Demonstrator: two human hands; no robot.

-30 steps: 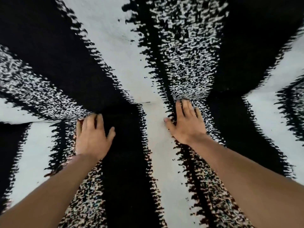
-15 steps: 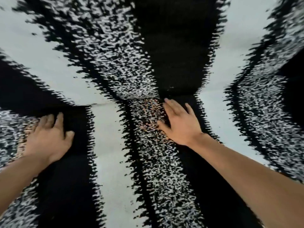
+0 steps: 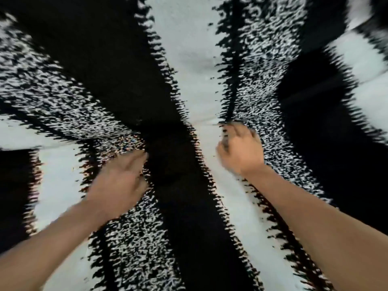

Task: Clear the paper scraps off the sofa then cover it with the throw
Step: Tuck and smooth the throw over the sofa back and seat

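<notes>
The throw (image 3: 189, 59), woven in black, white and speckled bands, fills the whole view and hides the sofa beneath it. A crease runs across the middle where the seat meets the back. My left hand (image 3: 119, 181) lies on the throw just below the crease, fingers stretched toward it. My right hand (image 3: 239, 150) is at the crease on a white band, its fingers bent down into the fabric. Motion blur hides whether it pinches the cloth. No paper scraps are in view.
The view has swung left across the throw. My left hand has moved right toward the middle of the crease. My right hand's fingers, flat before, now look bent.
</notes>
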